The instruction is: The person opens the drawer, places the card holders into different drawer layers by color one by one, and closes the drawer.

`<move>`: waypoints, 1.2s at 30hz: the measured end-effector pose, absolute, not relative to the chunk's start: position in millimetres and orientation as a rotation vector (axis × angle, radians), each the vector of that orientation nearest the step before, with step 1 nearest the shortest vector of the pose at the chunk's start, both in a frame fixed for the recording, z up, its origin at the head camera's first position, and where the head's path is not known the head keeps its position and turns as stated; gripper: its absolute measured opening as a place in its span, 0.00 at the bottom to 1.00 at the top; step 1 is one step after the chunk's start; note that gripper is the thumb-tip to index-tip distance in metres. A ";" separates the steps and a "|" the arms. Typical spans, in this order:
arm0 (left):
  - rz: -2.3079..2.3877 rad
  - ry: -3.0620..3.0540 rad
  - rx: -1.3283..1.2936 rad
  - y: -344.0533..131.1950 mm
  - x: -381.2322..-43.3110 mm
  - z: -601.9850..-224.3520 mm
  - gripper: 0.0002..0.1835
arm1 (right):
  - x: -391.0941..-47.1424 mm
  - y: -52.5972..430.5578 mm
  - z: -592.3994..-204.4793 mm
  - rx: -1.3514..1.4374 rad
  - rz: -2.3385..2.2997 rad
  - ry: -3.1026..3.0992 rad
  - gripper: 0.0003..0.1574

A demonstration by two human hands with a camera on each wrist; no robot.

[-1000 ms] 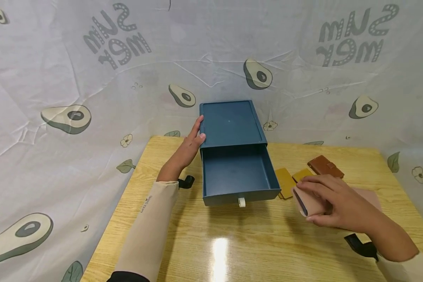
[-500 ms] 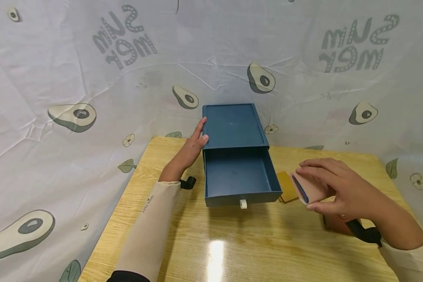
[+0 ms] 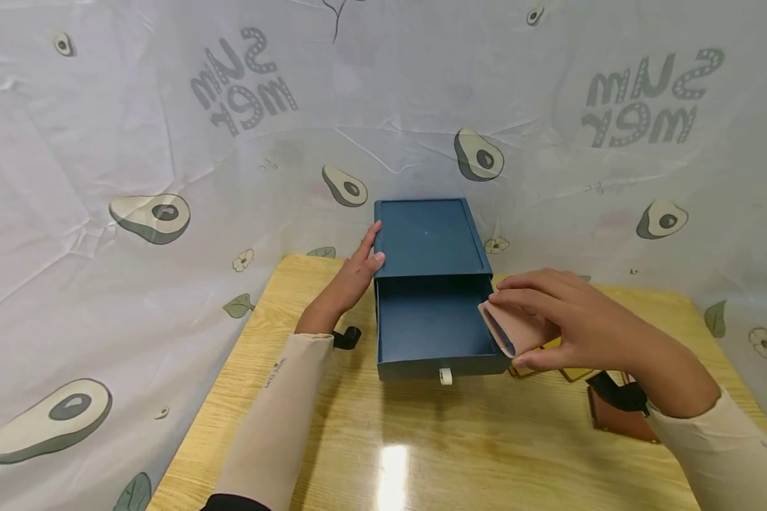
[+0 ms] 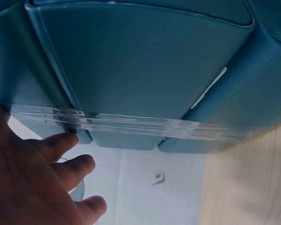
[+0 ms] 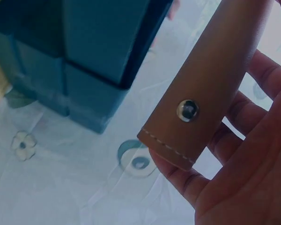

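Observation:
A blue drawer box (image 3: 428, 238) stands at the back of the table, with its drawer (image 3: 434, 326) pulled out and nothing visible inside. My left hand (image 3: 348, 284) rests against the box's left side, its thumb at the top edge. In the left wrist view, several extended fingers (image 4: 72, 171) lie beside the taped box wall (image 4: 131, 61). My right hand (image 3: 575, 319) grips a folded pinkish-tan wallet (image 3: 518, 330) at the drawer's right rim. The right wrist view shows the wallet's metal snap (image 5: 188, 110) and stitched edge, with fingers curled behind it.
A brown leather wallet-like item (image 3: 623, 417) lies below my right wrist. Mustard-yellow flat items (image 3: 575, 374) are partly hidden under the right hand. A white pull tab (image 3: 446, 376) hangs on the drawer front. Avocado-print cloth (image 3: 230, 206) surrounds the wooden table (image 3: 332, 454).
My right hand has lifted the tan wallet and carried it left to the drawer's right rim. A brown leather item has come into view below the wrist. The left hand stays on the box.

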State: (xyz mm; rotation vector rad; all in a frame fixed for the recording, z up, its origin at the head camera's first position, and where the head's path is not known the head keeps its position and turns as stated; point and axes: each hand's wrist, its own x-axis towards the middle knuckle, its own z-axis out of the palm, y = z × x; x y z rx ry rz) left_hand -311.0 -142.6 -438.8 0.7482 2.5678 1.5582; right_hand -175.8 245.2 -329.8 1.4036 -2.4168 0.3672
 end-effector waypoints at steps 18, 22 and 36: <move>1.567 2.576 0.768 -143.6 -309.5 -439.2 0.45 | -195.9 159.9 -333.5 1.348 0.380 -2.589 0.47; 1.575 2.567 0.781 -145.5 -308.7 -439.4 0.43 | -192.6 147.8 -334.9 1.307 0.370 -2.616 0.47; 1.567 2.559 0.782 -147.5 -304.6 -438.4 0.42 | -185.7 130.9 -339.2 1.203 0.304 -2.707 0.49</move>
